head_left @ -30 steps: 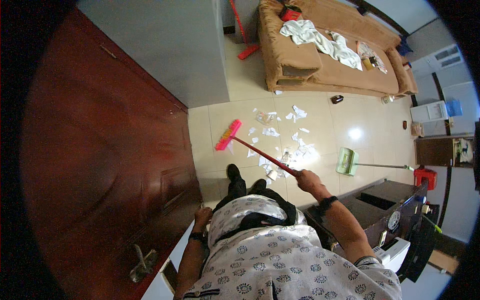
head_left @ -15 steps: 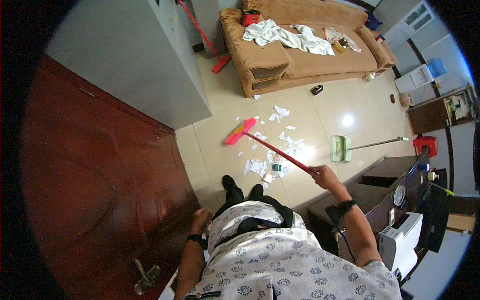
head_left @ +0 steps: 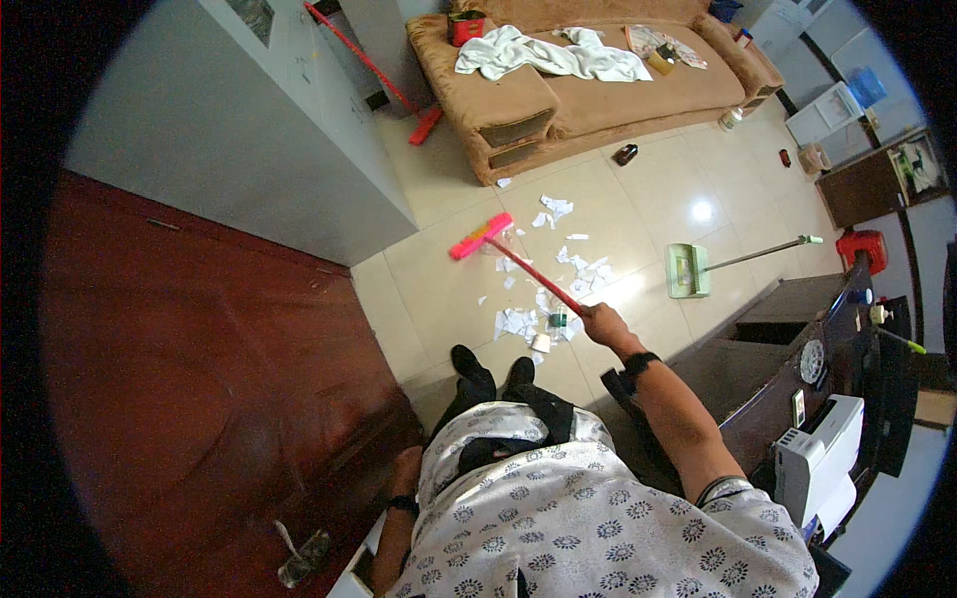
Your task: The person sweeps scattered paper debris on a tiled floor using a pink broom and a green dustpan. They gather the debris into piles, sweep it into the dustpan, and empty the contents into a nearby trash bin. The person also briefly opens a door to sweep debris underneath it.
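Observation:
My right hand point(head_left: 608, 329) is wrapped round the upper part of a broom's red handle point(head_left: 543, 276). The broom's pink head point(head_left: 480, 236) rests at the far-left edge of scattered white paper scraps point(head_left: 515, 323). Among the scraps, nearer my feet, lie a clear bottle point(head_left: 557, 321) with a green band and a small whitish cup-like thing point(head_left: 540, 344). A light green long-handled dustpan point(head_left: 688, 271) stands to the right of the scraps. At my left hip hangs my left hand point(head_left: 407, 466), its fingers too dark and hidden to make out.
A brown sofa point(head_left: 638, 105) with a white cloth point(head_left: 553, 55) stands ahead, a dark bottle point(head_left: 625, 154) before it. On my left are a grey cabinet point(head_left: 239, 130) and a dark red door point(head_left: 219, 349). A dark desk point(head_left: 738, 384) with a white printer point(head_left: 822, 463) flanks my right.
My right hand has moved left and slightly forward with the broom handle, and the broom head has shifted a little forward. My left hand has dropped lower beside my hip. The view has turned slightly.

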A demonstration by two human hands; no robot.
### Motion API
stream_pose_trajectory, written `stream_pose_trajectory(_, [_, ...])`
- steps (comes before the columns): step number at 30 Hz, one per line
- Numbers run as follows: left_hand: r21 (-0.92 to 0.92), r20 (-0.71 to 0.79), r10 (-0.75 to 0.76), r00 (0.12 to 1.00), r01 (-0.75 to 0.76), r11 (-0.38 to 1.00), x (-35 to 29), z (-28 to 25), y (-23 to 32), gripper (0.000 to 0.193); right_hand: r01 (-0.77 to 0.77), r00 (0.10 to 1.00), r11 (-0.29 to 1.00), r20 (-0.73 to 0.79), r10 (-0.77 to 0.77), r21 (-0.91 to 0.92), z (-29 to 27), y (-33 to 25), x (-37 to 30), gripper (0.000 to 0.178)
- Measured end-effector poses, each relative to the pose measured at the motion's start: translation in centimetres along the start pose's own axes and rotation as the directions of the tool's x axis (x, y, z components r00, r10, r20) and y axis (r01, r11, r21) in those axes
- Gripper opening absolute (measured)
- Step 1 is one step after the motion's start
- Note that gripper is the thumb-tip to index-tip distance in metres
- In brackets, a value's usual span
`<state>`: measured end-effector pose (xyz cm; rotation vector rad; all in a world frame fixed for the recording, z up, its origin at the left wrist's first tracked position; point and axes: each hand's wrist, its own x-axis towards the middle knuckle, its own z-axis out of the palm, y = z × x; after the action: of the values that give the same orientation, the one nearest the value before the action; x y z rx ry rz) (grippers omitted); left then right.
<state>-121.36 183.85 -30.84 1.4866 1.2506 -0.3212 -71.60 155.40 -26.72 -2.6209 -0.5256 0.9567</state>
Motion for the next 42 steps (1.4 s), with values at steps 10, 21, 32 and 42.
stream_pose_trajectory(10, [0.272,0.068,0.172,0.983,-0.184,0.945,12.8,1.9,-6.0,0.031,-0.054,0.998,0.994,-0.018,0.056,0.09,-6.1,5.6,-16.0,0.031])
stream_pose_trajectory(21, [0.453,0.189,0.248,0.95,-0.309,0.836,16.0,-0.5,14.0,0.029,-0.127,0.939,0.835,-0.206,0.276,0.536,-4.8,3.4,-7.0,0.034])
stream_pose_trajectory(32, [0.262,0.164,0.072,0.984,-0.113,0.958,26.4,-7.1,25.1,0.029,-0.211,0.812,0.561,-0.175,0.556,0.801,-5.6,-5.7,15.0,0.03])
stream_pose_trajectory(42, [0.122,0.202,0.033,0.979,-0.059,0.991,28.7,-10.7,33.9,0.024,-0.228,0.916,0.954,-0.288,0.278,0.195,-3.4,-14.2,16.7,0.022])
